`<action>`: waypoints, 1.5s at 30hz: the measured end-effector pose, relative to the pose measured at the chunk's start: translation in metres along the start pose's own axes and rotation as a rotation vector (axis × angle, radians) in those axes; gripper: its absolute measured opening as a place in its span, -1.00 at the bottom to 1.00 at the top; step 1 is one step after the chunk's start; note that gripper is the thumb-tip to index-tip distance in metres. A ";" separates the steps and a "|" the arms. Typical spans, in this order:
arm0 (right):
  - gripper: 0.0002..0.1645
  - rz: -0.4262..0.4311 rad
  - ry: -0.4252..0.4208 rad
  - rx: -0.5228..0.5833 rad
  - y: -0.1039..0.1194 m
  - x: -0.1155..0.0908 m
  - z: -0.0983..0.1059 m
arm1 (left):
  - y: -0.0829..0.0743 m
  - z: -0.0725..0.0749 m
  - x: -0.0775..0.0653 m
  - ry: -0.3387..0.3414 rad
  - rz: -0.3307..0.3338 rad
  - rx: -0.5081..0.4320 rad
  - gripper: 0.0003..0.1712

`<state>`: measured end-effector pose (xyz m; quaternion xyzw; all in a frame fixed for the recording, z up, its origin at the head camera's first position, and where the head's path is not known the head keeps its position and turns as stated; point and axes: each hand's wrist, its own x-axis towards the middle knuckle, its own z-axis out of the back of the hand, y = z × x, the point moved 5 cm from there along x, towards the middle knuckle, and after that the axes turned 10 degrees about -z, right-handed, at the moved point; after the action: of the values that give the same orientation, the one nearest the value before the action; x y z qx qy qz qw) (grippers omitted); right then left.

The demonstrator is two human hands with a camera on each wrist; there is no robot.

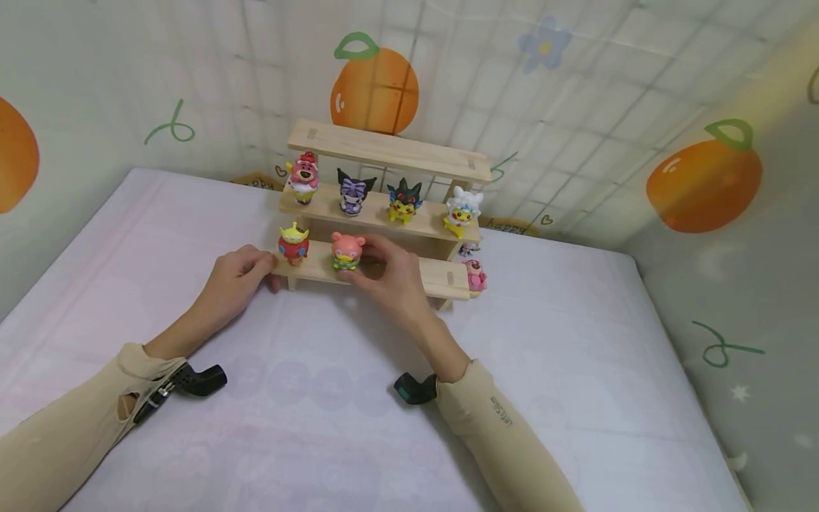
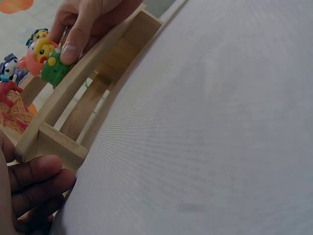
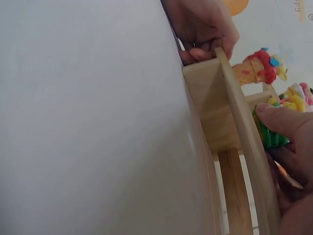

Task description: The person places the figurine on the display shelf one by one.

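Note:
My right hand pinches a pink figurine with a yellow face and a green base, over the lowest tier of a wooden display shelf. In the left wrist view, the thumb presses the figurine's green base at the tier's front edge. My left hand grips the left end of that same tier, its fingers bent at the corner. Just beside it stands a three-eyed figurine in red and blue, on an ice-cream-cone base.
On the middle tier stand a red-and-pink bear figurine, a purple one with black ears, a black-eared yellow one and a white-hooded one. A pink figurine is beside the shelf's right end. A white cloth covers the table.

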<state>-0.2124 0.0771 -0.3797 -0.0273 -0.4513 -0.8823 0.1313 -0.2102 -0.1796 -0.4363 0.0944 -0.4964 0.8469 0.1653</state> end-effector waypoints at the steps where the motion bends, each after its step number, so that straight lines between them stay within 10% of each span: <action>1: -0.41 0.001 0.000 0.001 0.001 0.000 -0.001 | 0.000 0.000 0.000 0.000 -0.001 0.000 -0.52; 28: -0.36 0.023 0.013 -0.048 0.003 0.002 -0.005 | -0.002 0.000 0.000 0.010 -0.004 0.017 -0.50; 45: -0.56 0.055 -0.014 0.028 -0.029 -0.023 0.050 | -0.004 0.002 -0.001 0.010 -0.002 0.011 -0.50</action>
<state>-0.2007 0.1384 -0.3765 -0.0441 -0.4634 -0.8718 0.1526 -0.2074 -0.1801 -0.4321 0.0917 -0.4909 0.8500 0.1678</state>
